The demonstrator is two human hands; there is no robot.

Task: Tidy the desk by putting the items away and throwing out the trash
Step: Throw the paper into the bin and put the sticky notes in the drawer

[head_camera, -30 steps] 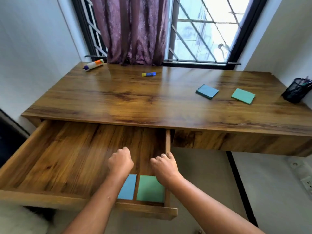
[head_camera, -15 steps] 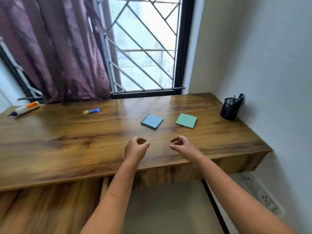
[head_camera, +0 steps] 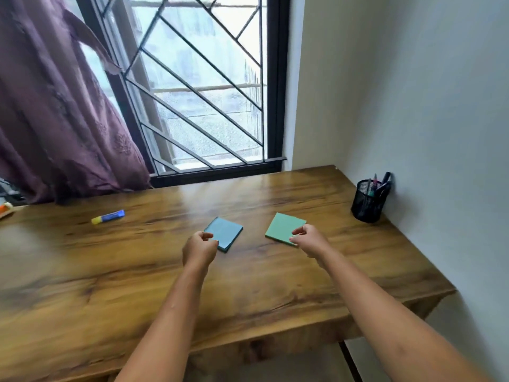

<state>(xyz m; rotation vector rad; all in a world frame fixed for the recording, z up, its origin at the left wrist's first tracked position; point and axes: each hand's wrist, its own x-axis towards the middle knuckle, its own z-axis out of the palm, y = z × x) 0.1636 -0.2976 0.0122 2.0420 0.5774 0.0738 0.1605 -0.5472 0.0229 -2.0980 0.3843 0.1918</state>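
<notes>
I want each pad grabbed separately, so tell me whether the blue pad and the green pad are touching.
Apart. The head view shows bare desk wood between the blue pad and the green pad.

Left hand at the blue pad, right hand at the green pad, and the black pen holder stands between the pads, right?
Not quite. The head view shows the black pen holder at the far right of the desk, by the wall. The left hand is at the blue pad, the right hand at the green pad.
</notes>
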